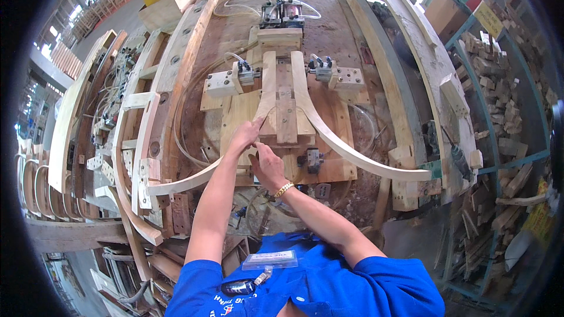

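Two pale curved wooden pieces lie mirrored in a jig, their straight ends standing side by side along a central wooden block. My left hand is closed on the bend of the left curved wooden piece, beside the block. Just below and to its right, my right hand has its fingers curled near the block's lower end; what they hold, if anything, is hidden. Small air cylinders flank the straight ends, one on the left and one on the right.
A pair of larger cylinders with hoses stands at the far end. A dark clamp block sits right of my hands. Wooden rails border the jig. A blue rack of wood offcuts is at the right, more curved pieces at the left.
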A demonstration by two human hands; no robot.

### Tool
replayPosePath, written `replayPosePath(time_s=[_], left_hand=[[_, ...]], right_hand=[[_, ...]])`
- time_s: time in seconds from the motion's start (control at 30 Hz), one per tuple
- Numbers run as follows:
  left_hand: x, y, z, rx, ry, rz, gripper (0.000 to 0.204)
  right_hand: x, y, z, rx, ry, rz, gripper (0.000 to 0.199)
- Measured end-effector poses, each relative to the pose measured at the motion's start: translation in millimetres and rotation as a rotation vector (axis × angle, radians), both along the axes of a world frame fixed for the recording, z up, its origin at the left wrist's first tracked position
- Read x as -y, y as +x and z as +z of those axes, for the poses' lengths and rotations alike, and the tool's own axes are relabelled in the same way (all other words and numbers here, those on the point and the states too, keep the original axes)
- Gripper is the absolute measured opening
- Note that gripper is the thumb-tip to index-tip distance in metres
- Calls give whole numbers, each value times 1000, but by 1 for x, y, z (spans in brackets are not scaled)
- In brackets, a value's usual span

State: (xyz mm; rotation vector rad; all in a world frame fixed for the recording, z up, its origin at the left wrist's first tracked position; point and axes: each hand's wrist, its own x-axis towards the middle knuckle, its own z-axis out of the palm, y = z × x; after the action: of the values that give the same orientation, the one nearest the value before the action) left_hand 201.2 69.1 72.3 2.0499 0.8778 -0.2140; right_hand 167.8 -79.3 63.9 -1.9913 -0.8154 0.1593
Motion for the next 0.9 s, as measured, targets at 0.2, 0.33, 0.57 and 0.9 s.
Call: replayPosePath(time_s=[0.2, 0.33, 0.57, 0.9], left_hand=[[-2, -1, -3, 60, 50, -12, 76], [-1, -3, 1, -7, 49, -65, 79], [3, -4, 7, -35, 102, -77, 81], [2, -5, 2, 2, 82, -85, 82]], right_hand=[[-4, 22, 3, 67, -198, -8, 20], [5, 26, -3, 152, -211, 79, 19], [17, 16, -10, 206, -159, 143, 17], [20, 16, -9, 196, -149, 138, 20]])
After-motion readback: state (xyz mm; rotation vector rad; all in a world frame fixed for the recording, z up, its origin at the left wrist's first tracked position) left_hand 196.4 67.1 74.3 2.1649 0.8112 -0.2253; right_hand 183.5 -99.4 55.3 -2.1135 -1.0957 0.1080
